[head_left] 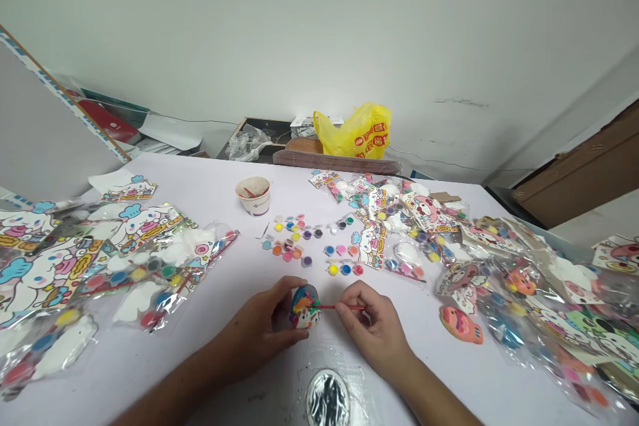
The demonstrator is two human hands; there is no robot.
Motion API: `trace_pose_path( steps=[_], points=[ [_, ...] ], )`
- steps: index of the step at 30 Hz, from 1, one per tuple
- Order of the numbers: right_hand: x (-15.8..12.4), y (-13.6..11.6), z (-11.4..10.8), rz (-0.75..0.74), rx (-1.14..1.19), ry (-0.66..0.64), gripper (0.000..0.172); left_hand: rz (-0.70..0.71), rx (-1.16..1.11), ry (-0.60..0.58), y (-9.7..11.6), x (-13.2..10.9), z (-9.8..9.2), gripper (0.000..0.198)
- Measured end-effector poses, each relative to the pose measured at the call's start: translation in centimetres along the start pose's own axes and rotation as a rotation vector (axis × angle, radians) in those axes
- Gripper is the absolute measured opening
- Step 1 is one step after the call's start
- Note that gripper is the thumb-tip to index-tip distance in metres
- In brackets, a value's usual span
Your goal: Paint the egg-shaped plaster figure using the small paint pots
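Red and thin, the paintbrush (328, 307) is pinched in the right hand (374, 327) and lies sideways, its tip pointing left at the painted toy (305, 309), which the left hand (259, 321) holds from the other side over the white table (210, 203).

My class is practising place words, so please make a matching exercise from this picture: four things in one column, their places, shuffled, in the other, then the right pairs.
Things
1. Paper cup
2. Red paintbrush
3. Yellow bag
4. Painted piece

Places
A. Held in the left hand
B. Beyond the far edge of the table
C. Standing upright on the table
D. Held in the right hand

Right pairs: 1-C, 2-D, 3-B, 4-A
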State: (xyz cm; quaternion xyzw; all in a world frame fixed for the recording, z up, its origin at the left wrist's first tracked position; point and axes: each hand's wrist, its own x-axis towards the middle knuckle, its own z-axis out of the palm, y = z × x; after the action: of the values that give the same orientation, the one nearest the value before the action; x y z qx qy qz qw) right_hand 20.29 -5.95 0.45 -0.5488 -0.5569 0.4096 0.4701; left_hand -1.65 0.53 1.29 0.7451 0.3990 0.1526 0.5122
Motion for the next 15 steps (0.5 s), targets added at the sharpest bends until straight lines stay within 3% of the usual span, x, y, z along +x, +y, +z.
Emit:
trace_pose_path(
  steps=[15],
  points=[
    [-0.01, 0.37, -0.03, -0.001, 0.001, 0.007, 0.023, -0.010, -0.068, -0.009, -0.79, 0.08, 0.25, 0.054]
  ],
)
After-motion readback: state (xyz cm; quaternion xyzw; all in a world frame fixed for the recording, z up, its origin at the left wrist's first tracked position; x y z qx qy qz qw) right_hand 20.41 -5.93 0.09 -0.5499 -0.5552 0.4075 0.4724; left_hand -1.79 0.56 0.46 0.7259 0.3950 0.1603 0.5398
